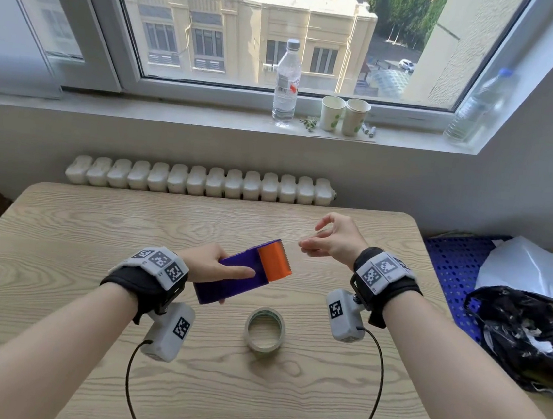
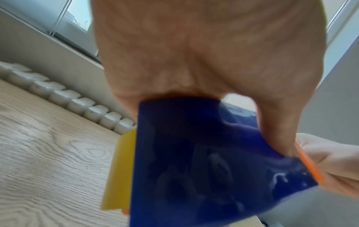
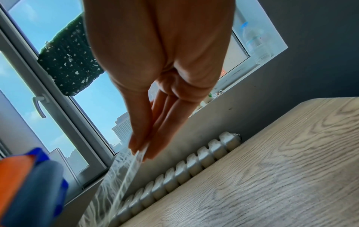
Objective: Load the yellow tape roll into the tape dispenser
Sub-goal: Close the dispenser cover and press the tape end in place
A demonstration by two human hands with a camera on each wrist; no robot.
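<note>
My left hand (image 1: 209, 263) grips the blue tape dispenser (image 1: 226, 286) above the table, index finger straight along its side. Its orange cutter end (image 1: 275, 260) points right and away. In the left wrist view the dispenser (image 2: 194, 161) fills the frame, with a yellow part (image 2: 120, 169) at its left edge. My right hand (image 1: 333, 239) hovers just right of the cutter. In the right wrist view its fingertips (image 3: 143, 147) pinch a clear tape strip (image 3: 124, 181) that runs down towards the dispenser (image 3: 29, 184). A pale tape roll (image 1: 265, 332) lies on the table below both hands.
The wooden table (image 1: 96, 224) stands against a white radiator (image 1: 199, 180). A water bottle (image 1: 286, 84) and two paper cups (image 1: 345, 114) stand on the sill. A blue crate (image 1: 449, 272) and a black bag (image 1: 521, 334) lie to the right.
</note>
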